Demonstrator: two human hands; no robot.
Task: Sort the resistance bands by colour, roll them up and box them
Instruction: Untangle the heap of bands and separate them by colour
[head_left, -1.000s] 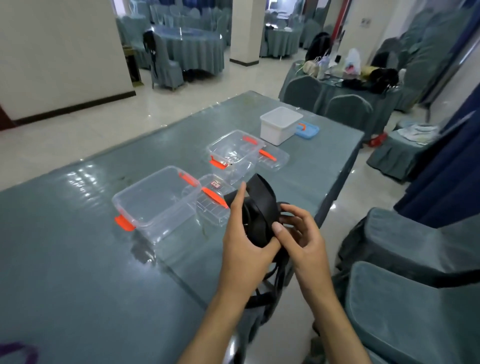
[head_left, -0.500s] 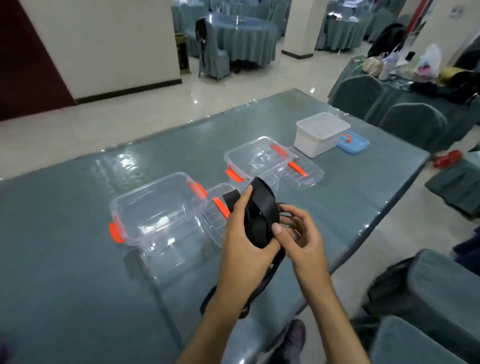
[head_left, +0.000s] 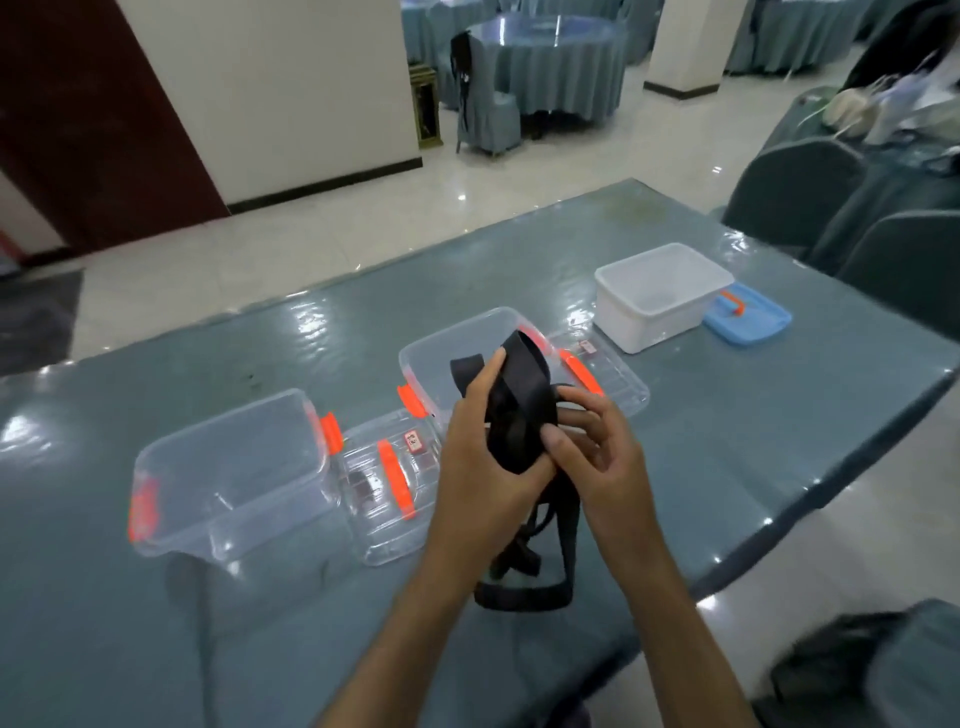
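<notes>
My left hand (head_left: 480, 467) grips a black band (head_left: 519, 410), fingers curled round the part-wound coil with the forefinger running up its back, and my right hand (head_left: 597, 457) pinches the coil's near edge with the thumb, the other fingers loosely bent beside it. The coil is held in the air in front of the middle box (head_left: 457, 358), and the unwound rest of the band hangs below my hands in a loose loop whose bottom seems to lie on the table (head_left: 727, 426) near its front edge. I take this as mid-roll: the coil is formed at the top, with a fair length left to wind. The risk I see is the coil springing open if my right thumb lets go before the left hand has the next turn pinned, since a band like this will likely want to unroll. The hanging loop looks twisted on itself, so a kink could be wound in and leave a lumpy roll that sits badly in a box. The loop could also slide off the table's front edge and drag the coil askew. Left of the middle box stands another clear box (head_left: 228, 473) with a lid (head_left: 389, 483) between them; a second lid (head_left: 602, 374) lies right of the middle box, and beyond that a white box (head_left: 660, 296) with a blue lid (head_left: 748, 317) at its far side. All three boxes look empty.
</notes>
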